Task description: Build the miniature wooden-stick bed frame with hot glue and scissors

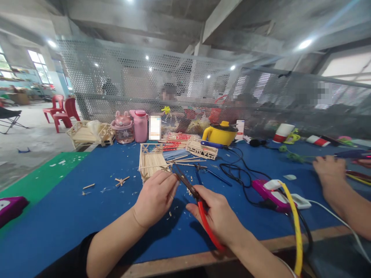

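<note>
Workbench with two bare hands at a blue tabletop (pixel 87 216). The left hand (pixel 158 197) has its fingers bent and drawn together near the tips of the red-handled cutters (pixel 207 224); whether it grips a small piece cannot be told, since the fingertips are partly hidden. The right hand (pixel 217 212) is wrapped around the handles of the cutters, whose dark blades point up and to the left, toward the left hand. Just beyond the left hand stands a wooden stick frame (pixel 152 164), with loose sticks (pixel 188 160) to its right and a small crossed stick piece (pixel 122 180) on the tabletop to its left. Farther back are a pink jug (pixel 140 126) and a yellow pot (pixel 222 136); a co-worker's hand (pixel 330 170) rests at far right.
</note>
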Demonstrator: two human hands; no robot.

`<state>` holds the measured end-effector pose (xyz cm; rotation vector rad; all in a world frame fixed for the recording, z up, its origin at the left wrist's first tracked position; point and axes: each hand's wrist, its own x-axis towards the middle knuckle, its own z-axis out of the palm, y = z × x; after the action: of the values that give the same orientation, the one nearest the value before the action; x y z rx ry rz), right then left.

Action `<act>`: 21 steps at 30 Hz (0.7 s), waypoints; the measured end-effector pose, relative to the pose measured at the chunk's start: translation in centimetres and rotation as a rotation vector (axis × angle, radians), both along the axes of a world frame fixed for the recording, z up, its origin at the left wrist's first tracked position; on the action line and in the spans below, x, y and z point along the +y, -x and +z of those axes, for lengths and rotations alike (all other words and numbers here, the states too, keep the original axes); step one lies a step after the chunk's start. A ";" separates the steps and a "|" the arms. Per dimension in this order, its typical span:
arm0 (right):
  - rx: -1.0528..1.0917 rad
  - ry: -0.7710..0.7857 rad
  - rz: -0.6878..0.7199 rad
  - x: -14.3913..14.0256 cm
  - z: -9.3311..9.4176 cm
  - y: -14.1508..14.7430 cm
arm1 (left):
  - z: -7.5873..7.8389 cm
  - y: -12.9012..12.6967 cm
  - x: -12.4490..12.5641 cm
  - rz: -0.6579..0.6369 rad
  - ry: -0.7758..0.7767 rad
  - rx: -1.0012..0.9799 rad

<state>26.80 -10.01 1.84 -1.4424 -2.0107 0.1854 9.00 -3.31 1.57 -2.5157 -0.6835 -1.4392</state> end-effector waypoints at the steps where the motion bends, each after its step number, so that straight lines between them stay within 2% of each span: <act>1: 0.007 0.027 -0.001 0.0 0.0 -0.1 | -0.1 0.0 0.1 0.013 0.011 0.004; 5: 0.050 0.121 0.020 -0.1 -0.2 -0.4 | -0.4 -0.1 0.1 0.031 0.019 0.021; 11: 0.095 0.089 -0.065 -0.6 -0.5 0.5 | -0.7 -0.9 -0.3 -0.023 0.005 0.057; 14: 0.092 0.125 -0.069 -0.4 -0.5 0.7 | -0.9 -1.0 -0.4 -0.046 0.072 0.098; 16: 0.078 0.143 -0.098 0.0 -0.3 0.4 | -0.9 -1.0 -0.3 -0.048 0.228 0.040; 17: 0.075 0.146 -0.126 0.1 -0.2 0.2 | -0.8 -1.0 -0.2 -0.053 0.360 -0.029; 19: 0.098 0.158 -0.174 0.3 0.2 -0.5 | -0.7 -1.1 -0.1 -0.131 0.739 -0.214; 21: 0.163 0.195 -0.156 0.2 0.7 -1.1 | -0.6 -1.2 0.0 -0.328 1.191 -0.395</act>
<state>27.88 -9.86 2.49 -1.6413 -1.7794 0.4274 10.25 -3.28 1.01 -3.2753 -1.6602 -2.0977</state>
